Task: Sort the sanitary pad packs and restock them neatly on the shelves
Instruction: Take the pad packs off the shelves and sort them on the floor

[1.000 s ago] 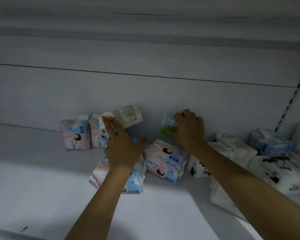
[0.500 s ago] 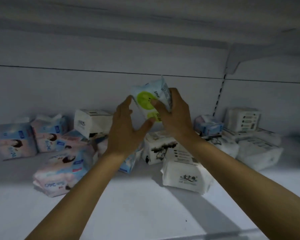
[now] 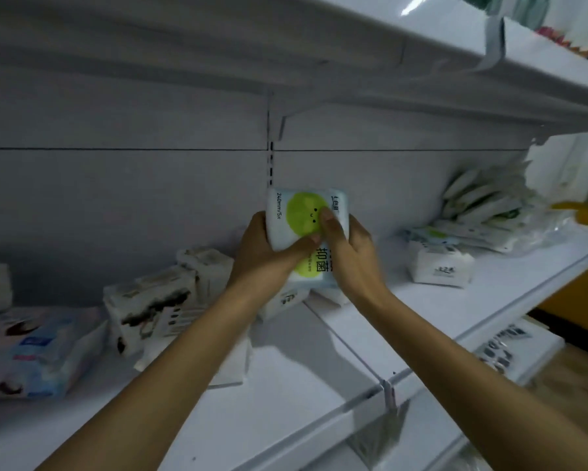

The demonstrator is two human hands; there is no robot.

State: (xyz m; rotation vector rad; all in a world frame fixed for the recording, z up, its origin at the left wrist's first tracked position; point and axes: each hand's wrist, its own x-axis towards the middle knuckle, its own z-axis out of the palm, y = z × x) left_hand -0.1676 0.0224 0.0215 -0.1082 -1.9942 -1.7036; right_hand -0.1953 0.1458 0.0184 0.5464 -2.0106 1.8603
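Got a green-circle pack (image 3: 306,215) up at dead centre, held clear of the shelf (image 3: 286,402), in front of the back wall (image 3: 116,198); gripped by the left hand (image 3: 265,253) at the pack's 8 o'clock, thumb laid across the front; clamped by the right hand (image 3: 350,253) from 4 o'clock, thumb on the green circle, fingers wrapped behind. Down at 8 o'clock from the hands, sitting on the shelf: white packs with black ink print (image 3: 150,300), leaning together; further out at 8 o'clock, lying flat, a pink-and-blue pack (image 3: 37,348). Tucked right under the hands, another white pack (image 3: 287,300), mostly hidden. Over at 3 o'clock, a lone white pack (image 3: 438,266) standing upright; behind that at 2 o'clock, a heap of white-and-green packs (image 3: 489,205), maybe inside a clear bag, too blurry to call.
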